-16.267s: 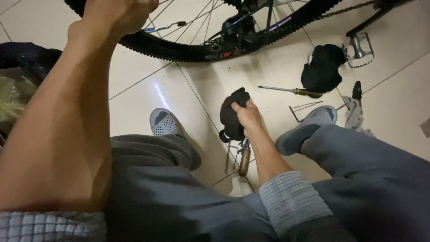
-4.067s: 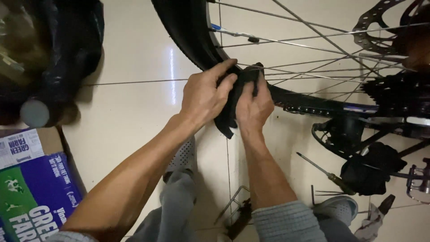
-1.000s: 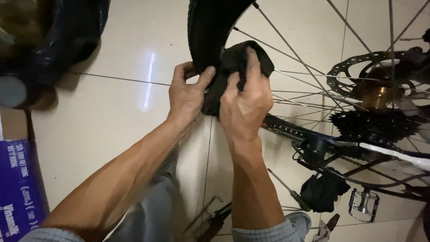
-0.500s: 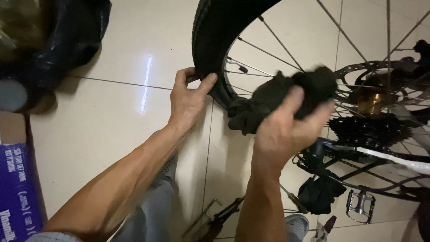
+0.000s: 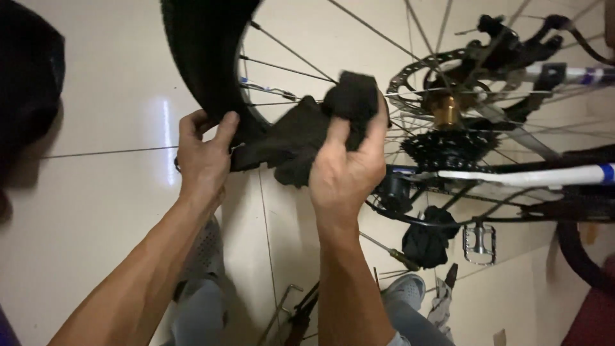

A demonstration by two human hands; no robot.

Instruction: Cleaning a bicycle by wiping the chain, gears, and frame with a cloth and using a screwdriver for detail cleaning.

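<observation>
1. The left hand clamps the fat black knobbly rubber bicycle tyre, fingers curled over its tread and thumb on the side wall; judging by the firm wrap, this grip steadies the wheel.
2. The right hand is clenched on a crumpled black cloth rag, thumb and fingers bunching its upper end into a wad. The rest of the soft, limp rag trails from that grip toward the left hand and touches the tyre's inner edge just beside the left fingers.
3. Beyond the right grip run thin, taut steel spokes, which fan out from a brass-coloured hub with a perforated metal brake disc and a dark toothed sprocket cluster.
4. Below the right wrist, on the glossy pale tiled floor, lie a crumpled black glove-like cloth, a slim yellow-handled screwdriver and a square metal pedal.
5. A white-and-blue painted frame tube runs away from the right grip, level with the knuckles.
</observation>
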